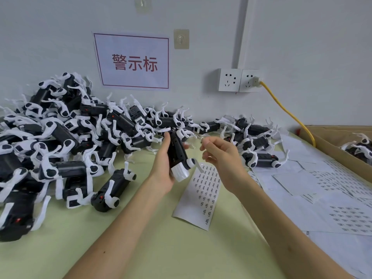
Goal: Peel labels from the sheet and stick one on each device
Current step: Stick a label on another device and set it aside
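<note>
Left hand point(161, 164) grips a black device point(175, 151), white legs, white end down; right hand point(219, 156) pinches a tiny label point(202, 139) beside it.

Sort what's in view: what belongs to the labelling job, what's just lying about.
Job: device in left hand; label pinched by right hand; label sheet; pile of devices.
Lying about: wall sign; sockets; yellow cable; wall hook.
</note>
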